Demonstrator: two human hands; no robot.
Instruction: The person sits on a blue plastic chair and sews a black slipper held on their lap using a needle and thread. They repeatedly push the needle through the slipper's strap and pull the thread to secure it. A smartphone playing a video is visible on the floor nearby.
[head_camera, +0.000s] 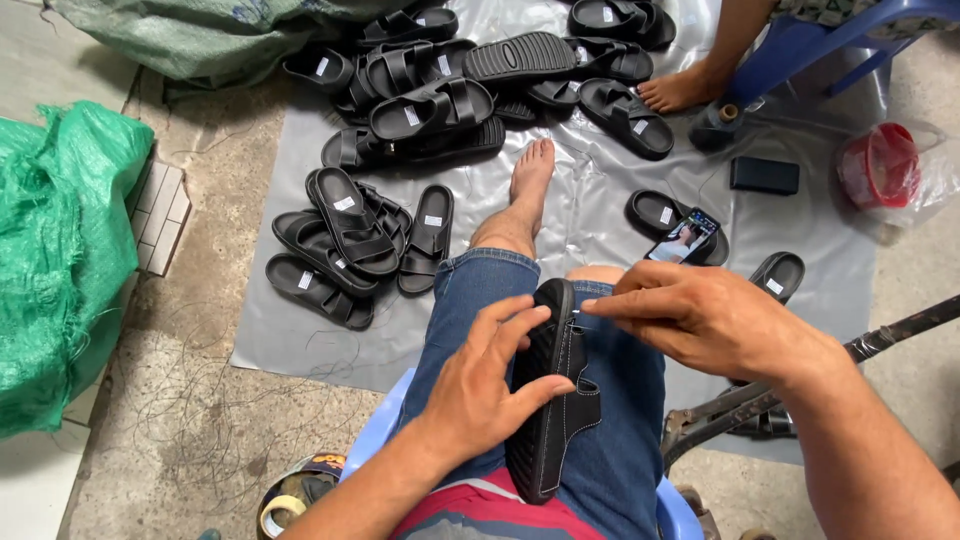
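Note:
A black strapped sandal (551, 400) stands on its edge across my lap, on my denim shorts. My left hand (480, 385) grips it from the left, fingers over the sole and thumb against the strap side. My right hand (700, 315) pinches at the sandal's upper edge near the toe end, finger and thumb together on something too small to make out.
Several black sandals lie in piles (350, 240) on a grey plastic sheet (600, 200). A phone (685, 240) rests on one sandal. Another person's bare foot (680, 92) and blue chair sit at the top right. Green sacks (60, 260) lie left, a red bag (880, 165) right.

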